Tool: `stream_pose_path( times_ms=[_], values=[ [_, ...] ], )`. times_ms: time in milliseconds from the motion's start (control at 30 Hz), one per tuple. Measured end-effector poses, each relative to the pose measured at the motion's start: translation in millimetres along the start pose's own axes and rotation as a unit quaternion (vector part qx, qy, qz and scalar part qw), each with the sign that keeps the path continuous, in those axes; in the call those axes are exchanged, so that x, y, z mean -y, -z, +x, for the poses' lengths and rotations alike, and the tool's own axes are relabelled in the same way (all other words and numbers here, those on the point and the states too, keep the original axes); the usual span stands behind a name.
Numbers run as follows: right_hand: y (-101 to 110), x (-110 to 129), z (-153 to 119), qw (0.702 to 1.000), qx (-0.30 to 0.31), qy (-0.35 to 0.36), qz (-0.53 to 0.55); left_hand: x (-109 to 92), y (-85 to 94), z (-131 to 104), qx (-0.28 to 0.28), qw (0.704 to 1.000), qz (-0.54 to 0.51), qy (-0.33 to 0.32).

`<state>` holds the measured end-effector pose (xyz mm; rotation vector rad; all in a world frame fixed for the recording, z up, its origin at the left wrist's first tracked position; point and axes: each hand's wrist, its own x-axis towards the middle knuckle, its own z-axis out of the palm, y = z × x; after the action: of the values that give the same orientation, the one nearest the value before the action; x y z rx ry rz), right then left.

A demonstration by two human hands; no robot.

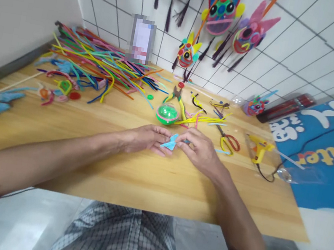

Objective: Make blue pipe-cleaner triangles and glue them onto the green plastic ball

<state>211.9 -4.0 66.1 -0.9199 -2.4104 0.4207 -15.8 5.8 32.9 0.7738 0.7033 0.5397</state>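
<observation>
Over the front middle of the wooden table, my left hand (148, 139) is closed on a small light-blue piece bent from pipe cleaner (169, 143), held between thumb and fingers. My right hand (198, 149) pinches the same piece at its right side. A thin light-blue strand (222, 152) shows to the right, beyond my right hand; whether it joins the piece is hidden. Just behind my hands sits a green ball (166, 114) with a clear top and a pink band. Behind the ball, green-and-yellow pliers (176, 96) lie with their handles spread.
Colourful pipe cleaners (100, 62) are heaped at the back left. Scissors (230, 142) and a yellow glue gun (259, 149) with a cord lie on the right. Decorated ball figures (222, 12) hang along the tiled wall. A phone-like screen (142, 39) leans there.
</observation>
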Motion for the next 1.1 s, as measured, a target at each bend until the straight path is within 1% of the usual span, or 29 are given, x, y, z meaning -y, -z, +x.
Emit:
stream_pose_path(
  times_ms=[67, 133, 267, 333, 433, 600, 733, 900, 1100],
  values=[
    [-4, -4, -2, 1.000, 0.010, -0.003, -0.012, 5, -1.6, 5, 0.005, 0.999, -0.039, 0.017],
    [-9, -8, -4, 1.000, 0.020, -0.012, -0.008, 8, 1.0, 7, 0.007, 0.998, -0.059, 0.027],
    [-18, -15, -7, 0.999, 0.026, -0.018, 0.009, 13, 9.4, 8, 0.039, 0.996, -0.078, 0.030],
    [-20, -15, -7, 0.999, 0.028, -0.017, 0.012, 14, 12.1, 8, 0.056, 0.995, -0.080, 0.031],
    [-20, -14, -7, 0.999, 0.034, -0.027, 0.009, 13, 13.3, 8, 0.064, 0.994, -0.081, 0.035],
    [-17, -16, -10, 0.999, 0.026, -0.018, 0.020, 7, 11.4, 6, 0.051, 0.995, -0.066, 0.059],
    [-16, -14, -13, 1.000, 0.006, -0.016, 0.008, 6, 9.0, 5, 0.033, 0.996, -0.052, 0.059],
    [-19, -11, -13, 0.999, -0.026, 0.003, -0.031, 7, 7.8, 5, 0.032, 0.996, -0.051, 0.067],
    [-23, -10, -12, 0.998, -0.034, 0.012, -0.051, 9, 8.9, 5, 0.030, 0.996, -0.037, 0.072]
  ],
)
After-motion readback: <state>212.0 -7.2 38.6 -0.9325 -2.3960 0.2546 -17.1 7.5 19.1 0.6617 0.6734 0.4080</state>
